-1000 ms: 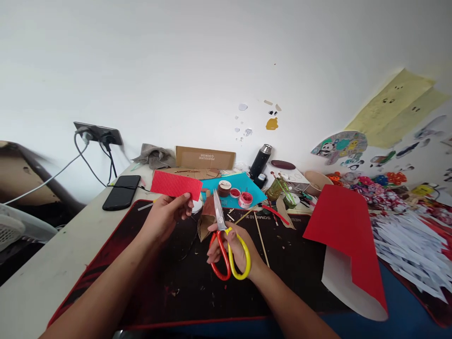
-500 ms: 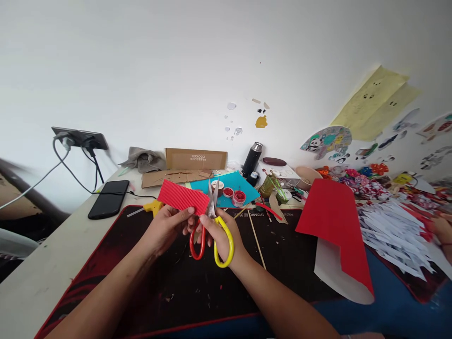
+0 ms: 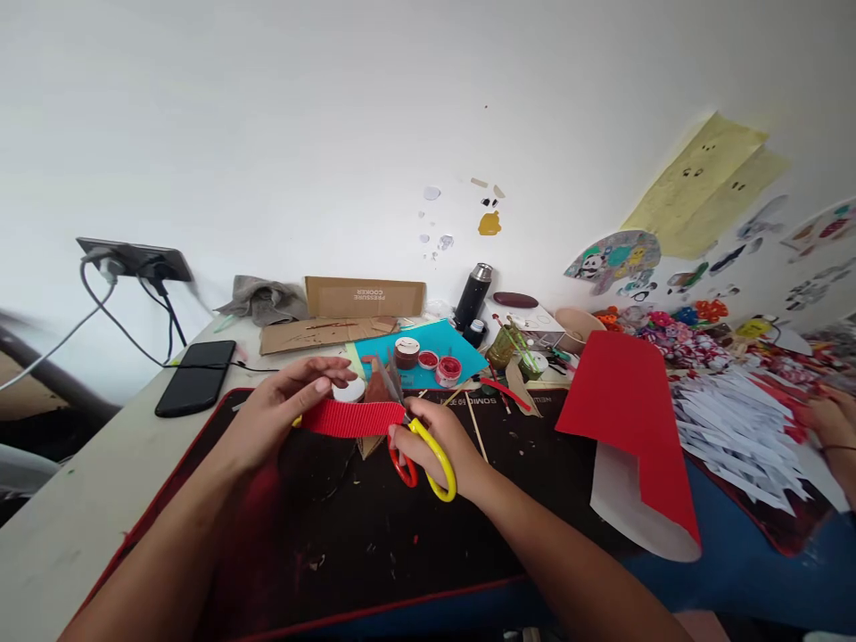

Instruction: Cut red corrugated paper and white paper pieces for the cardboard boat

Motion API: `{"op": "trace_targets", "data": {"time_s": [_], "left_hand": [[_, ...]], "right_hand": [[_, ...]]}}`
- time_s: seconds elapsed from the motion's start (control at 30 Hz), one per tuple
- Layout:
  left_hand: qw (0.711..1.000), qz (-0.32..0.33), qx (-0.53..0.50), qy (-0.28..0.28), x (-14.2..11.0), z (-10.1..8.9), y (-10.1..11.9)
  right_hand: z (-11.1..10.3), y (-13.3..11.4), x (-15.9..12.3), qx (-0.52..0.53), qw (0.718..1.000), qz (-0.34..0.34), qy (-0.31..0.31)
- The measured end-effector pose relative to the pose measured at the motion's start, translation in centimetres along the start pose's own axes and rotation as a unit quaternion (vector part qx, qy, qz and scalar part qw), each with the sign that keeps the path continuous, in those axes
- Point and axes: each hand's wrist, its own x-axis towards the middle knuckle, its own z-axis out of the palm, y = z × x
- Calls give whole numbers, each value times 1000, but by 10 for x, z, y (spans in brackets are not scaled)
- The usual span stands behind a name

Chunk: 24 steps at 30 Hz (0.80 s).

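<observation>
Head view: the worktop (image 3: 100,499) runs back to the wall, a dark mat (image 3: 374,553) covering much of its middle and near part. A big red sheet (image 3: 615,383), curled to show a white underside, lies across the mat's right end, and beyond it, toward the worktop's right side, is a heap of white paper strips (image 3: 736,437) with a co-worker's hand (image 3: 829,415) beside it. A blue sheet (image 3: 438,335) lies along the worktop's back edge, bearing small pots (image 3: 448,370). A black phone (image 3: 196,379) rests toward the back left corner.

The left hand (image 3: 274,410) is over the mat's back left corner, its fingers spread rather than pressed together; whether any touch the red ridged strip (image 3: 354,420) is hidden. That strip is raised over the mat near its back edge, between the two hands. The right hand (image 3: 448,441) grips the scissors (image 3: 438,450), fingers wrapped around the handle loops, the blades standing at the strip's right end.

As for progress, the strip looks to be one long piece, with its trimming apparently in hand; how deep any cut goes, and how much remains to be cut, I cannot tell. Smallest of all, a red scrap (image 3: 415,539) lies near the mat's front edge
</observation>
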Motion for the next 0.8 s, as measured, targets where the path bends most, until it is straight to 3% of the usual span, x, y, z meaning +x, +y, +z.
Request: {"op": "trace_targets", "data": {"time_s": [0.17, 0.27, 0.33, 0.4, 0.57, 0.8], "left_hand": [[977, 0, 174, -127, -4, -4, 12], [955, -13, 214, -207, -5, -2, 11], [950, -24, 211, -230, -5, -1, 9], [962, -42, 178, -203, -4, 0, 6], [995, -93, 36, -16, -4, 10, 3], [993, -86, -38, 76, -5, 29, 4]], "right_hand": [[-5, 6, -1, -39, 999, 13, -11], [-5, 7, 2, 5, 1000, 13, 0], [-3, 8, 5, 41, 999, 4, 19], [-2, 10, 6, 88, 995, 4, 36], [3, 16, 3, 181, 982, 35, 37], [9, 20, -4, 162, 986, 39, 23]]}}
